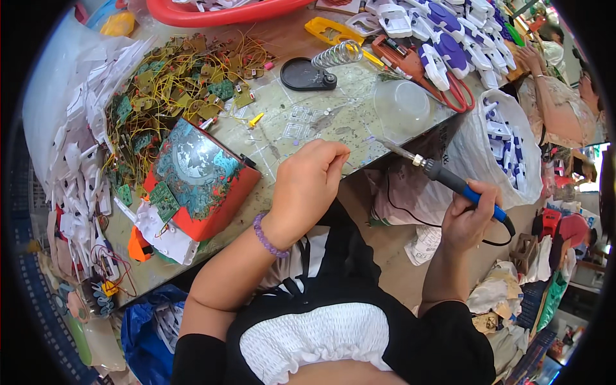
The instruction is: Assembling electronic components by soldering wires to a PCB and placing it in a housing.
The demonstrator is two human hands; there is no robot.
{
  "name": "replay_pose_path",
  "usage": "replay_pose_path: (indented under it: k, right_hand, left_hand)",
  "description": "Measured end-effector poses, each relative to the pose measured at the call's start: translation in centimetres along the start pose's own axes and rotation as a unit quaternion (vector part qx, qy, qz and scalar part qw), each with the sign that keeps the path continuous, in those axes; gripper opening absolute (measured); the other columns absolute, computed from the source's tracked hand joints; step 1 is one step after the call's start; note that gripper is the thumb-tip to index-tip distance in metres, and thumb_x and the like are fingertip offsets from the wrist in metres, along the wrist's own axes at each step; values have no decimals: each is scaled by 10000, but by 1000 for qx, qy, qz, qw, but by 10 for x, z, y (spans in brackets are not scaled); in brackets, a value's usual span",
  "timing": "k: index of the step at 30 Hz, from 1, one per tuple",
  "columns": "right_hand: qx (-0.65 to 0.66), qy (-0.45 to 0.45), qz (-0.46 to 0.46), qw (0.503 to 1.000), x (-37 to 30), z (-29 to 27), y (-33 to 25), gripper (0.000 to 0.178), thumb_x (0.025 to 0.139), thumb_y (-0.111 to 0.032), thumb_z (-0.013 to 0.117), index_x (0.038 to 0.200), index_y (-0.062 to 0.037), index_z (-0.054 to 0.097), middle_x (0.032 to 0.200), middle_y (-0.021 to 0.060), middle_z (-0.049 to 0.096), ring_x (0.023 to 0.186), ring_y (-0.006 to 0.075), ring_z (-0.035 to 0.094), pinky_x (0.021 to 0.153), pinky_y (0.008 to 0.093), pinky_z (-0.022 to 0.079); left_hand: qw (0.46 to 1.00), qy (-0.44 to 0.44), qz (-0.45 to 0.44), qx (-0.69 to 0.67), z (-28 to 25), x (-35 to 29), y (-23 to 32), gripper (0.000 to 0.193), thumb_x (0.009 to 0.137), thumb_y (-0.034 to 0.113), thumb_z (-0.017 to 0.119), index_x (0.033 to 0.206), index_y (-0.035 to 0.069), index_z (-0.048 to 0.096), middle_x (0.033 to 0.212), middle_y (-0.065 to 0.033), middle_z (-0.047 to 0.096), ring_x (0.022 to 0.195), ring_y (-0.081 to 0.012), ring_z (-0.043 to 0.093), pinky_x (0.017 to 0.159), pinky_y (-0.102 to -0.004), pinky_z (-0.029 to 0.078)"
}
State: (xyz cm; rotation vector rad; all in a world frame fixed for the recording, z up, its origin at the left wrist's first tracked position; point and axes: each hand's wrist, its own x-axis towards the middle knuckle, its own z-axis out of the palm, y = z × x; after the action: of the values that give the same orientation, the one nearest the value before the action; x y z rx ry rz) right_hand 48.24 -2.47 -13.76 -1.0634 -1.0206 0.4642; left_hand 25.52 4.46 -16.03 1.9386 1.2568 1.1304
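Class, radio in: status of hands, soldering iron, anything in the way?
Right hand gripping soldering iron, pointing leftward. Left hand pinched shut, contents unclear. Possible obstacle: translucent cup on table.

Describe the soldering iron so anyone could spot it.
Start at the table; beyond its right edge is the right hand. Held in it is the soldering iron, metal tip pointing up and left. Its slim blue-and-grey handle with a trailing black cord sets it apart from the white bag.
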Motion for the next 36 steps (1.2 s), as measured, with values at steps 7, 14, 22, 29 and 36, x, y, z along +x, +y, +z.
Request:
replay_pose_path:
  k: [7, 14, 22, 29, 36]
  right_hand:
    - [-7, 9, -16, 1000, 0, 2, 0, 300, 989, -253, 444, 829, -29, 562, 495, -12, 350, 399, 65, 306, 439, 218, 274]
    - [21, 47, 7, 999, 3, 1, 1, 312, 983, -274, 466, 833, -19, 563, 539, 13, 429, 401, 62, 324, 409, 216, 244]
    - [200, 13, 169, 965, 17, 13, 3, 323, 1011, -305, 423, 871, -55, 572, 466, -11, 345, 413, 79, 253, 440, 250, 218]
    - [228, -28, 179, 957, 11, 42, 4, 315, 1010, -325, 407, 916, -67, 561, 465, -27, 339, 419, 80, 288, 439, 241, 237]
    - [286, -165, 134, 934, -14, 124, -4, 284, 1005, -301, 395, 862, -67, 467, 458, 1, 323, 429, 94, 287, 466, 240, 262]
  left_hand:
    - [1000, -6, -5, 0, 0, -1, -1, 78, 830, 43, 656, 902, 13, 663, 827, -136, 647, 743, -288, 635, 650, -332, 493]
    - [995, -14, 8, 98, -5, -3, -1, 139, 804, 63, 667, 938, 26, 662, 858, -124, 649, 783, -279, 634, 678, -354, 505]
    - [968, -90, 190, 137, -54, -33, 33, 342, 739, 85, 712, 1071, 53, 640, 1017, -79, 619, 956, -286, 583, 801, -385, 481]
    - [946, 60, 209, 239, -179, -91, 30, 278, 639, 69, 782, 890, 136, 682, 914, 1, 629, 848, -212, 604, 702, -342, 476]
    - [978, 65, 42, 195, -220, -86, -2, 450, 669, 153, 781, 1080, 70, 615, 1219, -126, 609, 1201, -379, 523, 972, -468, 436]
